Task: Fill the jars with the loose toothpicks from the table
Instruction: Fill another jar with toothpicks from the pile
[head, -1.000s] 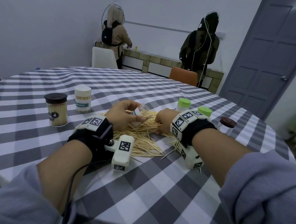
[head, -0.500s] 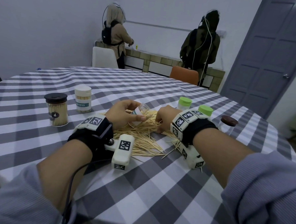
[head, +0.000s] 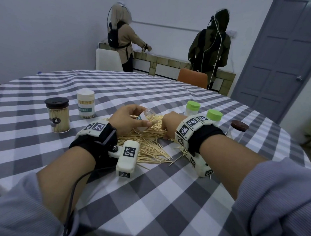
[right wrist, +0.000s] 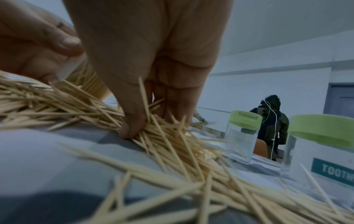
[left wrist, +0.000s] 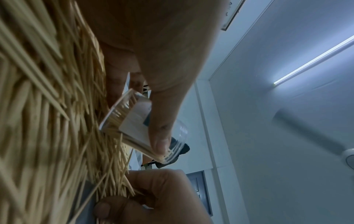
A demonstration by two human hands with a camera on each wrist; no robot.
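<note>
Wooden toothpicks (head: 146, 144) (piled) between both hands.

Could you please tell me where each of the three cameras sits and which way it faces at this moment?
Head: worn on the head, facing forward and down at the checked table; both forearms, left hand and right hand show.
Left wrist: low over the toothpick pile, looking along the left hand, which grips a tilted open jar; the right hand shows below.
Right wrist: near the tablecloth, looking along the right hand's fingers, which pinch toothpicks; two green-lidded jars stand behind.
Shared: all three show the pile and the held jar.
</note>
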